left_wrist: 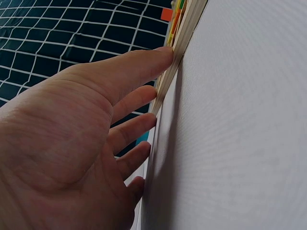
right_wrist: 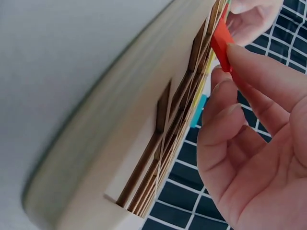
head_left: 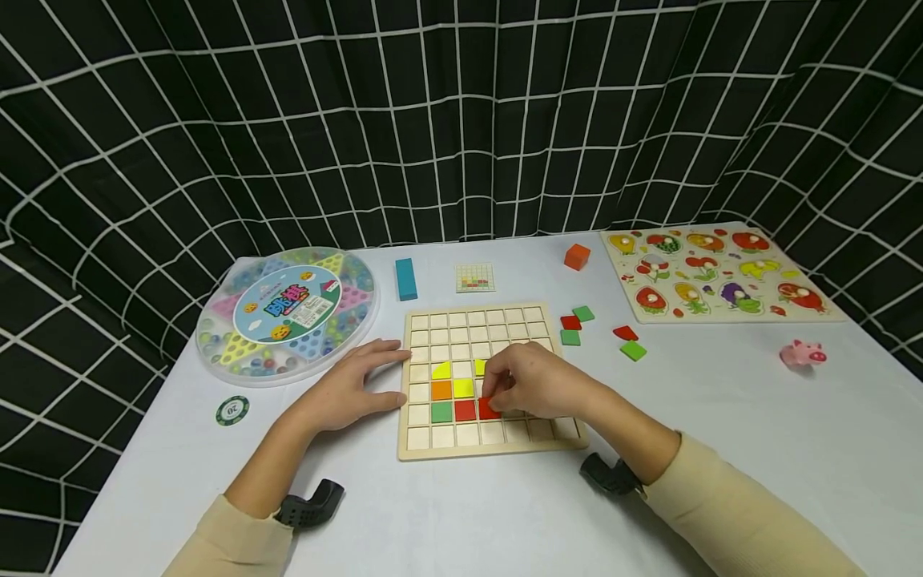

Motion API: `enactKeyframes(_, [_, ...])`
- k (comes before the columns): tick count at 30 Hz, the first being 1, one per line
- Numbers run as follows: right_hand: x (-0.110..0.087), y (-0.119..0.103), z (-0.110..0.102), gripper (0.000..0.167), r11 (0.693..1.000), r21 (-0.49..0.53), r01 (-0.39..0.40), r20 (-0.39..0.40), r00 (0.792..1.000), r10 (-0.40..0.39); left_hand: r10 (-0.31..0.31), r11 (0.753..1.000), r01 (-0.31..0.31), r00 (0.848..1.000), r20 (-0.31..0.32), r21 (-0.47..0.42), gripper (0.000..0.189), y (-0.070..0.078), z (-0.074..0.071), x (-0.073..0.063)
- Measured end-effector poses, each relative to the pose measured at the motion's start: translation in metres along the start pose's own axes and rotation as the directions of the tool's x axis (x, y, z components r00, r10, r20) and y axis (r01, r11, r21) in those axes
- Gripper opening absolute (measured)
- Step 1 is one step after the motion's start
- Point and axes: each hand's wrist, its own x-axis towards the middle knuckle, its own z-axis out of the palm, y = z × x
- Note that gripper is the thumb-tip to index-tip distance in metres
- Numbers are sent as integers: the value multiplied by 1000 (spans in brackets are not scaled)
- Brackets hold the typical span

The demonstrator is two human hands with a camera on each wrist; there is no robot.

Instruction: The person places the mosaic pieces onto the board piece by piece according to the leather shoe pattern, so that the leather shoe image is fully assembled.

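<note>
A wooden grid board [head_left: 493, 457] lies on the white table in the middle of the head view. My right hand [head_left: 537, 381] pinches a red square tile [right_wrist: 220, 45] between thumb and finger, tilted at a cell in the board's second row from the front. Directly left of it lie another red tile [head_left: 465, 410] and a green tile [head_left: 441, 412]. Behind these sit an orange tile [head_left: 441, 390], a yellow square [head_left: 463, 388] and yellow pieces, one partly covered by my right hand. My left hand [head_left: 346, 389], fingers spread, touches the board's left edge with thumb and fingertips.
Loose green and red tiles [head_left: 570, 337] lie right of the board. Behind it are a small pattern card [head_left: 475, 277], a blue block [head_left: 406, 279] and an orange cube [head_left: 577, 256]. A marble game box [head_left: 216, 320], poker chip [head_left: 232, 410], fruit puzzle [head_left: 678, 308] and toy pig [head_left: 802, 353] flank it.
</note>
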Motion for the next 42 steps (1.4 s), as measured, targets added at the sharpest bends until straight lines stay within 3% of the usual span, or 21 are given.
enactKeyframes(10, [0,2,2,20,993,-119,19,-28,999,-23,14,1000,-14,1000,0,-11,63,-2,0,0])
enactKeyframes(26, [-9,10,-25,10,995,-1,97,22,995,-97,-5,1000,5,1000,-1,-8,63,0,-1,0])
enactKeyframes(37, [-22,27,-50,10,993,-36,113,0,994,-113,0,1000,0,1000,-1,-4,63,-1,0,0])
enactKeyframes(42, [-30,39,-63,12,995,-66,71,-47,996,-74,1,1000,-1,1000,0,-2,63,-1,-1,1])
